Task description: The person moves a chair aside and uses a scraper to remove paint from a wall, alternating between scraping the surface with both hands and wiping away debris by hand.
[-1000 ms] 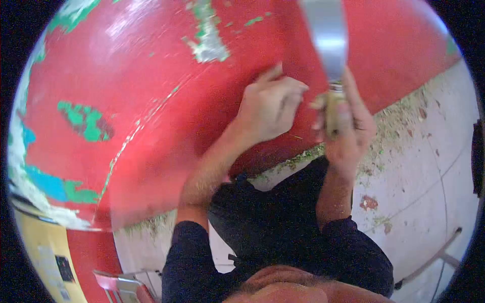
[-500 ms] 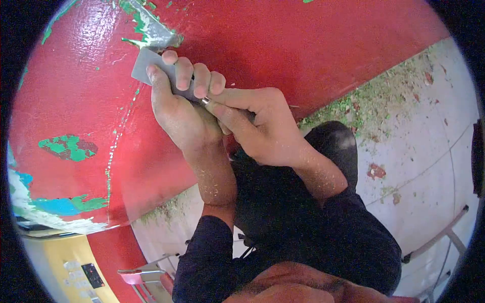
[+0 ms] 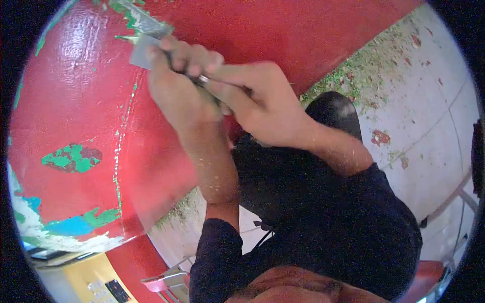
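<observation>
A paint scraper (image 3: 141, 55) with a wide flat grey blade lies against the red painted wall (image 3: 242, 35). My left hand (image 3: 179, 98) is closed around the blade, thumb on its near face and fingers over its other edge; motion blurs it a little. Behind it, my right hand (image 3: 268, 103) grips the handle, which its fingers mostly hide. The blade's upper corner is at the lower end of a bare grey patch (image 3: 146, 22) edged with green and white. Whether the blade's edge touches the paint is hard to tell.
Another peeled patch (image 3: 73, 158) shows green to the left, with blue and white flaking (image 3: 70, 225) below. Paint chips (image 3: 348, 81) litter the pale tiled floor (image 3: 419, 116) along the wall's foot. A chair (image 3: 164, 283) stands at the lower left. My bent knee (image 3: 333, 103) is near the wall.
Both hands and the scraper appear slightly higher in view, still in the same grip. The camera view has turned a little, so the lower left wall patches sit lower and further right.
</observation>
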Demonstrator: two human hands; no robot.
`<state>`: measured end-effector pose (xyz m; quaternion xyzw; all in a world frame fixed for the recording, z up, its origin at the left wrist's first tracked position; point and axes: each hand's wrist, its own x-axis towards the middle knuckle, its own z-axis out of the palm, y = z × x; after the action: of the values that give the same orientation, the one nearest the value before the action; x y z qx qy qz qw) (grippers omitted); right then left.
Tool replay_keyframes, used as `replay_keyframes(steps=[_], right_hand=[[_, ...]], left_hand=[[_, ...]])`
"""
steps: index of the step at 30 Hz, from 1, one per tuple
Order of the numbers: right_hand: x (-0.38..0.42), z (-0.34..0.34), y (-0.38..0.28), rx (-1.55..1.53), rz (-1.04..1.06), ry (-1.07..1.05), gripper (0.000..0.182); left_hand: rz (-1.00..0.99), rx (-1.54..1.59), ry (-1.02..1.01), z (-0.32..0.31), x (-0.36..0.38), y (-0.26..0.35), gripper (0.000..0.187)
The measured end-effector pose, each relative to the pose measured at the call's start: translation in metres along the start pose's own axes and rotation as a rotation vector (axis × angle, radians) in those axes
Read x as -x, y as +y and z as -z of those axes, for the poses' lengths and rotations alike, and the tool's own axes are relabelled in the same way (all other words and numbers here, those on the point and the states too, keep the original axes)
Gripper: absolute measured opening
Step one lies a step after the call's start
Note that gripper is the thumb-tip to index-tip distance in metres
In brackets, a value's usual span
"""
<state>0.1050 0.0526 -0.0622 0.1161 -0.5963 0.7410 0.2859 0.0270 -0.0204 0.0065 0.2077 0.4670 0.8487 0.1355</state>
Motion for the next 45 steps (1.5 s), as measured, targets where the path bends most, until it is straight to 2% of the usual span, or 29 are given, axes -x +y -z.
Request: replay_keyframes(steps=[1,4,7,9,13,16,19,20,22,24,25,26,28,31,32,35,38,41,42,44,45], right_hand=[[0.001,-0.001,0.0,-0.006,-0.021,-0.006,0.015],[0.003,0.001,-0.002,-0.007,-0.059,-0.044,0.014],[0.009,0.005,0.001,0.021,-0.059,-0.024,0.014],[0.012,0.001,-0.001,0.014,-0.078,0.011,0.014],[0.018,-0.002,0.012,0.097,0.029,0.016,0.015],[-0.003,-0.013,0.012,0.087,0.124,0.19,0.015],[0.008,-0.015,0.018,0.009,0.082,0.16,0.018],[0.018,-0.008,0.01,0.049,-0.034,0.08,0.02],[-0.003,-0.005,0.013,0.085,0.122,0.092,0.02],[-0.023,-0.01,0.001,0.144,0.223,0.115,0.02],[-0.021,-0.01,0.0,0.095,0.179,0.095,0.02],[-0.016,-0.01,-0.001,0.047,0.142,0.071,0.02],[0.0,-0.009,-0.002,-0.1,0.017,0.036,0.022],[-0.001,0.001,-0.004,-0.09,-0.096,-0.049,0.021],[-0.001,-0.001,-0.009,-0.085,-0.133,-0.034,0.02],[0.008,-0.005,0.004,0.008,0.024,0.031,0.018],[0.008,-0.001,0.002,0.03,-0.027,-0.001,0.017],[0.013,-0.007,0.008,0.109,0.04,0.055,0.016],[0.016,-0.009,0.008,0.074,0.014,0.041,0.016],[0.006,-0.009,0.01,0.13,0.095,0.052,0.016],[0.005,-0.01,0.012,0.15,0.113,0.05,0.016]], left_hand=[[0.012,0.006,-0.022,0.002,0.001,0.003,0.025],[-0.021,-0.134,0.106,0.0,0.008,-0.007,0.025],[0.059,-0.095,0.121,0.003,0.012,-0.009,0.026],[0.038,-0.14,0.139,0.004,0.014,-0.01,0.027],[0.047,-0.178,0.154,0.003,0.019,-0.015,0.029],[-0.087,-0.351,0.123,-0.006,0.002,-0.005,0.03],[0.029,-0.226,0.165,-0.001,0.007,-0.009,0.031],[-0.029,-0.305,0.13,-0.002,0.004,-0.004,0.031],[-0.158,-0.439,0.04,-0.009,-0.015,0.006,0.031],[-0.181,-0.556,0.034,-0.01,-0.013,0.011,0.03],[-0.17,-0.59,0.059,-0.011,-0.008,0.013,0.03],[-0.128,-0.568,0.136,-0.016,-0.002,0.011,0.029],[0.015,-0.235,0.166,-0.008,0.01,0.003,0.027],[-0.056,-0.232,0.185,-0.008,0.006,-0.001,0.027],[0.01,-0.161,0.073,0.002,0.002,0.006,0.028],[0.043,-0.193,0.155,-0.001,0.013,-0.003,0.028],[0.033,-0.228,0.183,-0.004,0.011,-0.005,0.027],[0.036,-0.206,0.088,0.01,0.012,-0.006,0.028],[0.05,-0.209,0.142,0.006,0.016,-0.006,0.028],[0.041,-0.2,0.245,-0.002,0.019,-0.005,0.028],[0.011,-0.194,0.17,-0.002,0.013,-0.001,0.027]])
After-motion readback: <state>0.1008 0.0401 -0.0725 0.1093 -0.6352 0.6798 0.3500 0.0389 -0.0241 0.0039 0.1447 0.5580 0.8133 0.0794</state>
